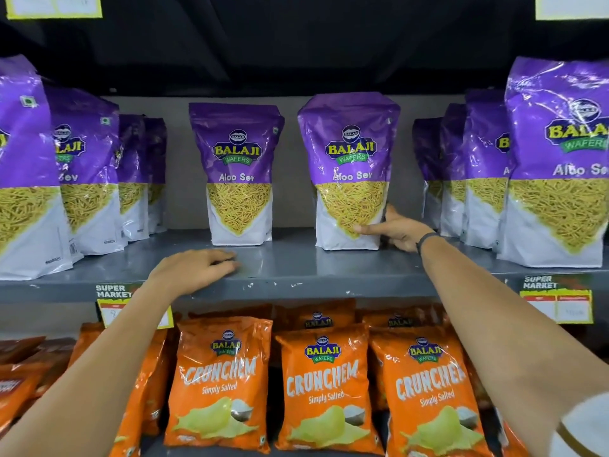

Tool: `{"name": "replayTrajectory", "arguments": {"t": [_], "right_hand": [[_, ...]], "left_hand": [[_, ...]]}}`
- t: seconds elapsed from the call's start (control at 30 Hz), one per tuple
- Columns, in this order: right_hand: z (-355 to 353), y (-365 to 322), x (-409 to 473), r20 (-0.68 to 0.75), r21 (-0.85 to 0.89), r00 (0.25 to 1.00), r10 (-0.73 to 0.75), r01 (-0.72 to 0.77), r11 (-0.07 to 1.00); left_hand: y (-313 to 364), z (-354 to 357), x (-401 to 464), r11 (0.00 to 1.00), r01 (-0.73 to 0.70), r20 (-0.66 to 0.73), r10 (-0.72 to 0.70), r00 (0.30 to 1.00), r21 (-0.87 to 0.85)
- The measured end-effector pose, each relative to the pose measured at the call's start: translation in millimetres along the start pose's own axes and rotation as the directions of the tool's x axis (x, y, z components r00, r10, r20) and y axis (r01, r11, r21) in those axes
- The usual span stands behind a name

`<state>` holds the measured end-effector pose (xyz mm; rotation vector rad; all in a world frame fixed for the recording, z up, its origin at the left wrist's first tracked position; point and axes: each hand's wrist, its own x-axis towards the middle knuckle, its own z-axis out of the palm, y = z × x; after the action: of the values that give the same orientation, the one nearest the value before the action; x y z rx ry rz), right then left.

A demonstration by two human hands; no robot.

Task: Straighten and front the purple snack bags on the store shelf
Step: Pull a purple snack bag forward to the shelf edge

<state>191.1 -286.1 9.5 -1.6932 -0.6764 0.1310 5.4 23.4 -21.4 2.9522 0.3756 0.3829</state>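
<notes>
From the head camera, the purple snack bags stand upright on the grey shelf (296, 268), label out; the side stacks, like the right stack (557, 166), sit near the front lip, while the middle-left bag (238, 174) and middle-right bag (350, 173) stand further back, so fronting looks partly done. The right hand (393, 229) is spread around the middle-right bag's lower right edge, thumb on its face, though fingers behind are hidden, so grip firmness is unclear. The left hand (194, 271) rests loosely curled and empty on the shelf.

head view | faces shelf (296, 268) straight on | close, arm's reach
</notes>
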Motion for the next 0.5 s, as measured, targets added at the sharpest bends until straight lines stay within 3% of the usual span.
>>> {"name": "replayTrajectory", "arguments": {"t": [0.5], "right_hand": [[-8, -5, -34, 0.027, -0.065, 1.000, 0.010, -0.008, 0.998]], "left_hand": [[1, 1, 0, 1.000, -0.002, -0.007, 0.002, 1.000, -0.005]]}}
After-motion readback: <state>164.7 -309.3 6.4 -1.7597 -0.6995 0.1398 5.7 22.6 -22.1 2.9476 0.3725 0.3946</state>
